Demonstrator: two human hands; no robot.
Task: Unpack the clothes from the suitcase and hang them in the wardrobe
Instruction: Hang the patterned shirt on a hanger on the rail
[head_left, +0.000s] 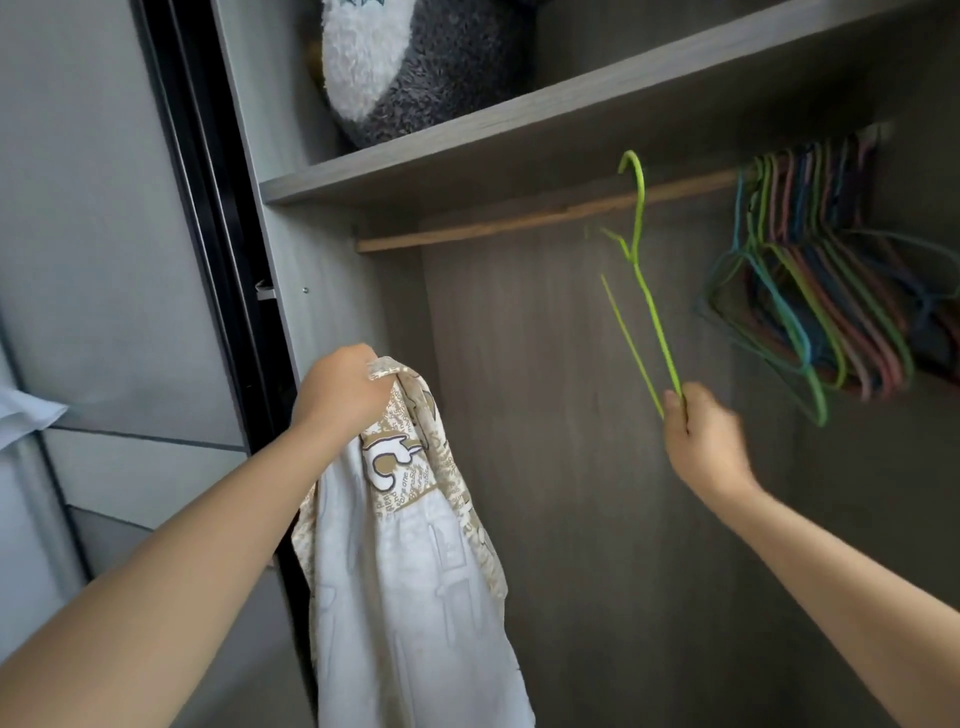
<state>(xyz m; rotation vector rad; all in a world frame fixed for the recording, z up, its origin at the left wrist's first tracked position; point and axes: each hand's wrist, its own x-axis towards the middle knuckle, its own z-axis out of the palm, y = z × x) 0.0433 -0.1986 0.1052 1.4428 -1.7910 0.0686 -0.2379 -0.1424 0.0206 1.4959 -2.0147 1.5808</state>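
Observation:
My left hand (340, 387) grips the top of a white garment (410, 571) with a gold and brown print, which hangs down in front of the open wardrobe. My right hand (701, 434) pinches the lower corner of a light green wire hanger (641, 270) and holds it up. The hanger's hook is near the wooden rail (519, 215) but not on it. The suitcase is out of view.
Several coloured hangers (810, 291) hang bunched at the right end of the rail. A grey shelf (519, 140) above the rail carries a grey and white plush toy (410, 62). The wardrobe's black door frame (208, 218) stands at my left.

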